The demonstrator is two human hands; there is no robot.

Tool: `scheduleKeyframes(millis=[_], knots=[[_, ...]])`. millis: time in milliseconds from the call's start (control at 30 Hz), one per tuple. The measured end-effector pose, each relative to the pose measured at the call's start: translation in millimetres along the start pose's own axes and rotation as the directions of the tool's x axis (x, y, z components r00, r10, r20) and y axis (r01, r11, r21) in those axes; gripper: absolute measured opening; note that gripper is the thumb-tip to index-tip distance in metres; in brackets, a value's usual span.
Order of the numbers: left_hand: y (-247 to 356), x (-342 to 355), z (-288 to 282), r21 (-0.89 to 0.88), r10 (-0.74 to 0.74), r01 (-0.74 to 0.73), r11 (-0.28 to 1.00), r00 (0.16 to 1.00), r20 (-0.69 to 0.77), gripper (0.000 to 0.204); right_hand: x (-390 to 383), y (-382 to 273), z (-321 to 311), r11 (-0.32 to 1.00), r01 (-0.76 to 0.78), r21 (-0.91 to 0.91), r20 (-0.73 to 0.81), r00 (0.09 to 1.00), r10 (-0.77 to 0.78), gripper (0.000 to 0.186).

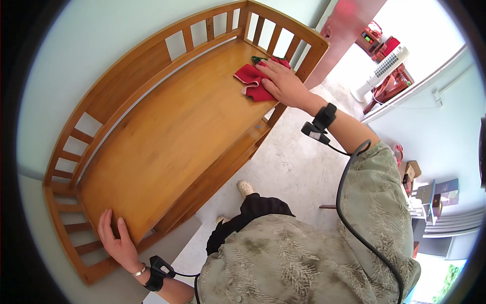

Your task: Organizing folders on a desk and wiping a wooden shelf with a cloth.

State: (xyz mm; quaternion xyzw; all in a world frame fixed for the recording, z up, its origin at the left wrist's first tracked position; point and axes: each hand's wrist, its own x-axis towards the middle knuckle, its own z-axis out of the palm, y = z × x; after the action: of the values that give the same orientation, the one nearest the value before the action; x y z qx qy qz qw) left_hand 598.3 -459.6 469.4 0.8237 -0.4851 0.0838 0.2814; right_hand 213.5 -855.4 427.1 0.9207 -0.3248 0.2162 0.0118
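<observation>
A wooden bench [152,139] with slatted back and ends stretches from the lower left to the upper right. On its seat, at the far right end, lies a crumpled red cloth [257,83] with pale edging and a dark green part. My right hand [283,83] presses down over the cloth and is closed on it, its thumb toward me; the palm side is hidden. At the near left corner of the seat, my left hand [119,243] rests with fingers apart and nothing in it, beside the end slats.
Behind the bench stands a pale wall [101,45]. A reddish door [349,30] and a white tower fan [382,71] are at the upper right. Black cables [340,202] run from wrist devices. A cluttered desk [425,202] stands at the right, on the pale floor [288,157].
</observation>
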Motion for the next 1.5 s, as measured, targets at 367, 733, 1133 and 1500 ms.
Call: scheduleKeyframes(millis=[367, 733, 1133, 1500], knots=[[-1, 3, 5, -0.001, 0.063, -0.063, 0.998, 0.998, -0.025, 0.028, 46, 9, 6, 0.998, 0.05, -0.027, 0.039, 0.998, -0.049, 0.032], [-6, -2, -1, -0.016, 0.035, -0.035, 0.999, 0.999, -0.034, 0.028, 108, 22, 13, 0.81, 0.31, -0.497, 0.181, 0.951, -0.252, 0.018], [1, 2, 0, 0.011, 0.03, -0.03, 0.999, 0.999, -0.022, 0.028, 124, 25, 13, 0.812, 0.119, -0.572, 0.204, 0.979, 0.0, 0.027], [-1, 2, -1, -0.001, 0.058, -0.058, 0.998, 0.997, -0.058, 0.025, 81, 28, -4, 0.729, 0.197, -0.655, 0.105, 0.98, -0.17, 0.014]])
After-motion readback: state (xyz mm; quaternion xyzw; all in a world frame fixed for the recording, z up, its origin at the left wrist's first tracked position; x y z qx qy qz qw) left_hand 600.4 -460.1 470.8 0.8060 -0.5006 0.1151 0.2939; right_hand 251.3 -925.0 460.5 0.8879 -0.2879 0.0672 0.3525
